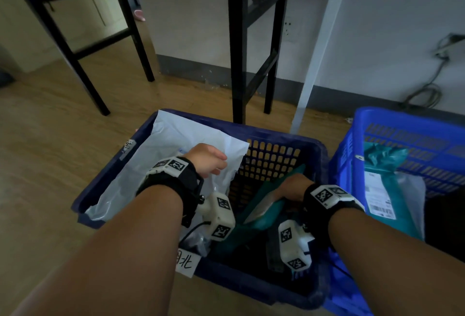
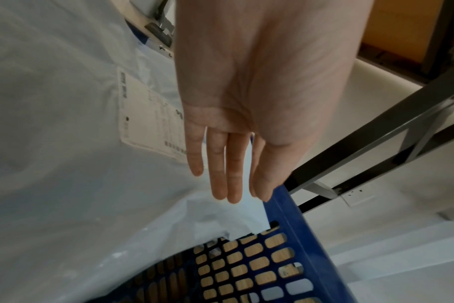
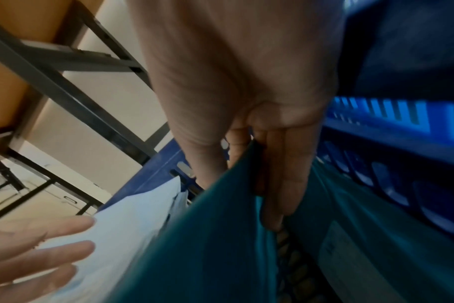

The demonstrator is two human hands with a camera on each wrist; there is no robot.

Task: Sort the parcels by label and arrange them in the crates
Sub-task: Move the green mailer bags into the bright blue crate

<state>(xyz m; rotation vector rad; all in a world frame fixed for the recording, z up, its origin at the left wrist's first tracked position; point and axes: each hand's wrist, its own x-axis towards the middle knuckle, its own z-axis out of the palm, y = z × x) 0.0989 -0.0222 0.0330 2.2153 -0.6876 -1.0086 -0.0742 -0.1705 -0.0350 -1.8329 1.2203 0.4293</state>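
Note:
A dark blue crate (image 1: 251, 288) stands on the floor in front of me. A big white parcel (image 1: 176, 144) leans against its left wall, shipping label (image 2: 148, 114) facing up. My left hand (image 1: 208, 162) is over this parcel with fingers (image 2: 220, 174) straight, gripping nothing. My right hand (image 1: 293, 187) pinches the top edge of a teal parcel (image 1: 264, 210) that stands tilted in the crate's middle, thumb on one face and fingers (image 3: 285, 184) on the other. A bright blue crate (image 1: 402, 124) to the right holds another teal parcel (image 1: 385, 190) with a white label.
Paper tags (image 1: 187, 263) hang on the dark crate's front and left rim. Black metal frame legs (image 1: 239, 64) and a white post (image 1: 317, 64) rise just behind the crates. Cables (image 1: 427, 89) lie by the wall at right. Wooden floor (image 1: 63, 152) spreads left.

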